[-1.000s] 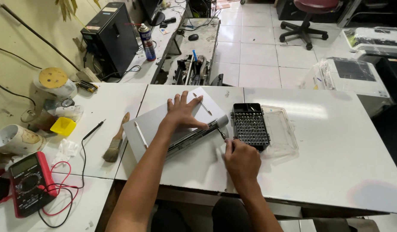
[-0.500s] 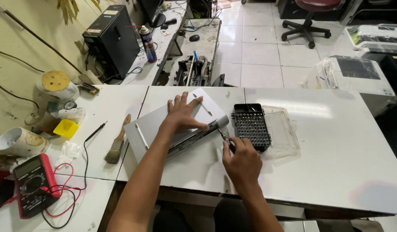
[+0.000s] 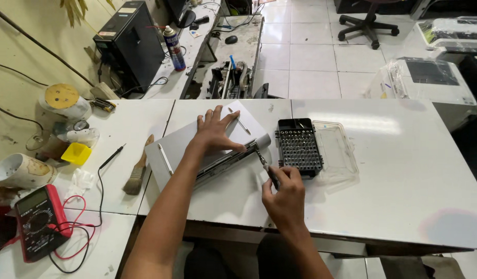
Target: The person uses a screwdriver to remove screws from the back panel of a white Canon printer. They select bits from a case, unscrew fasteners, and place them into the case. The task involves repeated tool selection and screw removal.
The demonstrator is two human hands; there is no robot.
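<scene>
near the middle of the frame the left hand (image 3: 213, 132) lies flat with fingers spread on a closed silver laptop (image 3: 207, 147), pressing it to the white surface (image 3: 403, 170), apparently so it stays put while the other hand works. the right hand (image 3: 284, 192), just below centre, has its grip closed round a slim dark-handled screwdriver (image 3: 266, 164) whose tip meets the laptop's grey hinge end. a black tray of screwdriver bits (image 3: 299, 146) sits just right of it (close by, likely for swapping bits). the tip's exact contact point is too small to make out, and the multimeter with red leads (image 3: 39, 221) at lower left lies partly over the surface's edge.
</scene>
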